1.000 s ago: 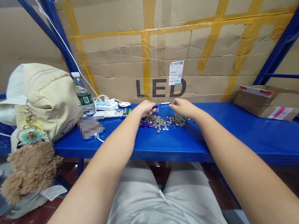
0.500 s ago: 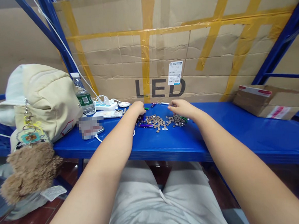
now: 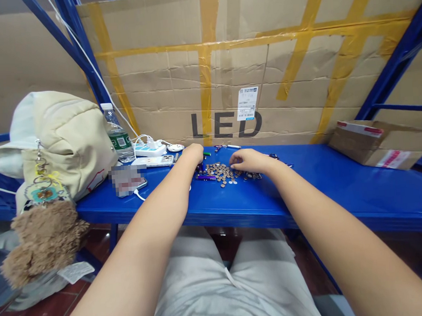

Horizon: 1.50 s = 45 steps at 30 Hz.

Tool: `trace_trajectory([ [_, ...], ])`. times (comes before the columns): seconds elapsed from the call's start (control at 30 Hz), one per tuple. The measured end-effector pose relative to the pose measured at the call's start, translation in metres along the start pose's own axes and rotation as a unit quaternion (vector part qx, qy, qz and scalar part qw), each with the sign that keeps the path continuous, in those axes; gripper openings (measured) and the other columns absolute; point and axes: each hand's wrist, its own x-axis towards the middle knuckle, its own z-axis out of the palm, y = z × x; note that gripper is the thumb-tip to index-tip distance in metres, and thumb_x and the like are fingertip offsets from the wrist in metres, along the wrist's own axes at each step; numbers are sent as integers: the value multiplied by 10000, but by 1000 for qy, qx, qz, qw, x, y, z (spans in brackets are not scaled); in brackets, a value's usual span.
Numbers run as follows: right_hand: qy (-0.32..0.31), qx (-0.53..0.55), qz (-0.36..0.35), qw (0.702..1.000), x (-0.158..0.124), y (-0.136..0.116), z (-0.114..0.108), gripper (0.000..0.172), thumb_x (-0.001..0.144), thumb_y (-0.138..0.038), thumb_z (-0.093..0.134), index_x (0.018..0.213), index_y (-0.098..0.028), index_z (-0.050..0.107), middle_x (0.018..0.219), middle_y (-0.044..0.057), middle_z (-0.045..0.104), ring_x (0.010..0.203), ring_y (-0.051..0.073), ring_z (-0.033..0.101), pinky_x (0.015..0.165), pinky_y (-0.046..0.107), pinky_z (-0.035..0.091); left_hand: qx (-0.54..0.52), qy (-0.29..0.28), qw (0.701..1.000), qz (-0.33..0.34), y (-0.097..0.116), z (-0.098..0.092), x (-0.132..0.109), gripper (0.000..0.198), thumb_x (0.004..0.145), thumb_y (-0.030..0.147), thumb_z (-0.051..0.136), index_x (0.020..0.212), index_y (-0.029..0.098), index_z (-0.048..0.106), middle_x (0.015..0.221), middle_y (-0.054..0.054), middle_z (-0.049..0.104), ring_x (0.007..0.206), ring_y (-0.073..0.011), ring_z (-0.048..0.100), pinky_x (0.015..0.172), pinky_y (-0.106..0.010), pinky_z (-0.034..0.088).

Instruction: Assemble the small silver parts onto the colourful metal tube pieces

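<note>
My left hand (image 3: pixel 195 154) is at the left of a loose pile of small round metal discs (image 3: pixel 221 169). Its fingers curl downward beside several small purple tubes (image 3: pixel 207 178); their tips are hidden. A green piece (image 3: pixel 207 154) lies just past its knuckles. Above the pile's right side, my right hand (image 3: pixel 249 161) has its thumb and fingers brought together at the discs. Whatever it pinches is too small to make out. A tangle of dark metal bits (image 3: pixel 254 176) shows partly under this hand. Behind it lies a slim white tube (image 3: pixel 233 146) beside a purple piece.
Along the left of the blue table (image 3: pixel 235 208) are a phone (image 3: pixel 154 161), a power strip (image 3: pixel 148 149), a water bottle (image 3: pixel 119 137) and a cream bag (image 3: pixel 66 133). An opened carton (image 3: pixel 385 142) stands at right. A big taped cardboard sheet (image 3: pixel 170 84) rises behind.
My right hand has moved left and slightly nearer, from beside the white tube to over the disc pile. The left hand has hardly moved.
</note>
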Motion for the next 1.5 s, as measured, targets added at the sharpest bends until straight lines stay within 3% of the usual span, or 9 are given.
trace_trajectory([
  [0.3,-27,-3,-31,999,-3,-14,0,193,722,-153,552,843,-209,690,953,29,700,857,176,617,726,248,452,36,21,999,17,14,-2,-13,257,663,149,678,917,166,715,965,-144,684,1015,-275,597,926,-344,426],
  [0.5,-33,-3,-35,999,-1,-10,2,225,717,-144,552,882,-203,695,972,37,700,864,183,618,726,253,454,107,26,993,39,22,-7,-25,344,735,96,577,1034,224,687,1111,-78,664,1018,-227,602,886,-287,444],
  [0.67,-27,-22,-46,998,2,-6,5,257,745,-139,543,948,-199,689,1011,42,691,899,189,610,753,261,453,142,-5,989,30,15,-6,-27,281,754,184,598,1007,266,688,1121,-48,663,1020,-249,599,851,-330,459],
  [0.83,-18,-29,-58,998,2,-10,6,228,758,-132,555,922,-214,691,987,27,697,889,180,612,762,255,449,157,31,986,46,18,-5,-26,246,783,229,578,1002,271,681,1116,-61,661,1063,-274,571,910,-411,419],
  [1.0,-8,-31,-46,998,3,-12,8,156,753,-149,577,842,-203,695,898,35,702,805,181,611,708,262,442,79,130,977,147,24,-5,-23,299,805,246,526,1075,205,647,1115,-75,657,1040,-251,583,902,-375,441],
  [1.17,10,-8,-34,999,3,-10,10,197,714,-84,560,829,-191,679,860,32,696,759,164,604,675,243,430,-22,113,960,256,31,-1,-20,287,775,197,550,1040,144,648,1016,-67,685,915,-179,622,837,-277,477],
  [1.5,30,38,-17,999,5,-11,14,157,698,-94,558,814,-181,619,803,22,664,704,148,580,620,234,416,-111,58,964,233,33,5,-23,276,719,158,584,989,126,636,958,-62,687,878,-169,627,789,-265,493],
])
